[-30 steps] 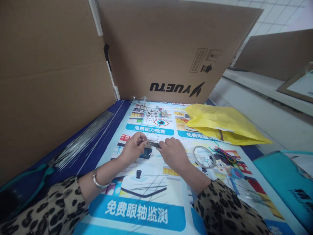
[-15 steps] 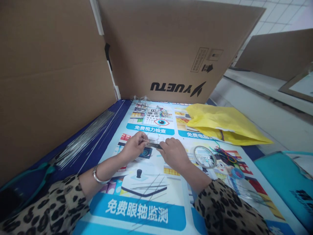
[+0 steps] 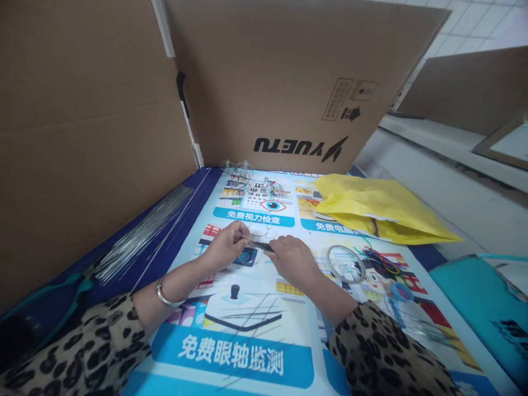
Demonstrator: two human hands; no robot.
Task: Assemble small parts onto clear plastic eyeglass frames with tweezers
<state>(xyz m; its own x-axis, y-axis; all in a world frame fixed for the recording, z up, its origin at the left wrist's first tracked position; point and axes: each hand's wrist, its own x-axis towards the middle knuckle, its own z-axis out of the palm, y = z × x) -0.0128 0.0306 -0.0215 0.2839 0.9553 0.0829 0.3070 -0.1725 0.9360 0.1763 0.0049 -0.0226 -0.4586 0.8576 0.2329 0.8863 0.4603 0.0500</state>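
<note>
My left hand, with a silver bangle at the wrist, is closed in a pinch at the tip of a slim, dark, pointed metal tool. A thin wire curves beside these fingertips; its held end is too small to see clearly. My right hand is wrapped round the tool's other end and points it left. Whether it is fine pliers or tweezers I cannot tell. Below the hands, several loose thin wires lie crossed on the printed sheet.
Cardboard panels stand behind and left. A bundle of straight wires and a teal-handled tool lie left. To the right are a ring-shaped dish, coloured cords, a yellow bag and a teal case. Tangled wire pieces lie behind.
My right hand and the pointed tool have turned very slightly. My left hand keeps its pinch in the same place, and the things around have not moved.
</note>
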